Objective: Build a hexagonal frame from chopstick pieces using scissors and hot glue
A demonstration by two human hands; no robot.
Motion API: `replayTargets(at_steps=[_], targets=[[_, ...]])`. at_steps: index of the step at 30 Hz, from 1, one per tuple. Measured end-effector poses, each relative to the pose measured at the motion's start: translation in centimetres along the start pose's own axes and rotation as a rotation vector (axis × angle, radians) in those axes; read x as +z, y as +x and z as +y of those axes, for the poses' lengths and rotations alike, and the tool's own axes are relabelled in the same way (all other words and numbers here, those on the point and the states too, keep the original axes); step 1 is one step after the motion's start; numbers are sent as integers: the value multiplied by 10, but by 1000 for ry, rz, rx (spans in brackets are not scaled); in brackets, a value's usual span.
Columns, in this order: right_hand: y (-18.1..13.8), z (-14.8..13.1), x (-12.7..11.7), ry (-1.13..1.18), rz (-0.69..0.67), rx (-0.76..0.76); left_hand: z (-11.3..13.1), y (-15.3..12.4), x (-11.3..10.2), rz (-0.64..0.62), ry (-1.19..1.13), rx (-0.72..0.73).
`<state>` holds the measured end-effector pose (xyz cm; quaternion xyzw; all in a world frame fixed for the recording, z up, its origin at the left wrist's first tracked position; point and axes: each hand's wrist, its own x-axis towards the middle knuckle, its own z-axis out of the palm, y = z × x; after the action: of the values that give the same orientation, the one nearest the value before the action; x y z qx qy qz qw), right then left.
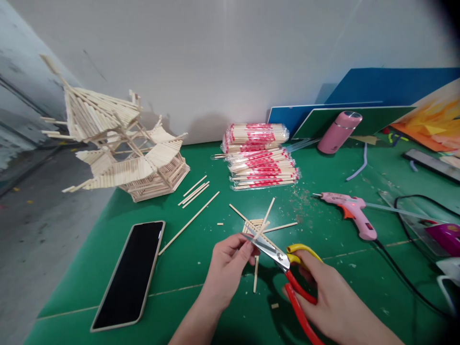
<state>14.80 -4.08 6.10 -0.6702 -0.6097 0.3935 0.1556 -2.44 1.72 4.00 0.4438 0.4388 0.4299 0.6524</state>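
Note:
My left hand (226, 270) pinches a thin wooden stick (264, 223) near its lower part, fingers closed on it. My right hand (330, 302) grips scissors (283, 263) with one yellow and one red handle. The scissor blades point up-left and meet the stick right beside my left fingertips. Under the blades lies a small flat panel of glued sticks (255, 226) with a few loose sticks crossing it. Another stick (256, 274) lies on the green mat below the blades.
A stick-built pavilion model (122, 143) stands at the back left. Wrapped chopstick packs (260, 155) are stacked in the middle. A phone (131, 273) lies at the left, a pink glue gun (350, 213) and its cable at the right, a pink bottle (339, 132) behind.

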Motion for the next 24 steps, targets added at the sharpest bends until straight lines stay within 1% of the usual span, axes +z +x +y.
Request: replayTargets(at_steps=[3,6,9,11,18,24], targets=[[0,1,0,-25,-8,2,3,0,-1,-28,104,32],[-1,4,-1,-38,-18,-26,4,0,-2,-55,198,95],[-3,6,-3,-42,-22,-54,3,1,-3,-74,255,166],[-4,6,-4,-44,-29,-47,3,1,-3,-86,282,192],[-4,8,-2,-8,-53,-26,4,1,-2,-120,303,216],[-5,12,2,39,-46,-47,4,0,-1,-125,300,204]])
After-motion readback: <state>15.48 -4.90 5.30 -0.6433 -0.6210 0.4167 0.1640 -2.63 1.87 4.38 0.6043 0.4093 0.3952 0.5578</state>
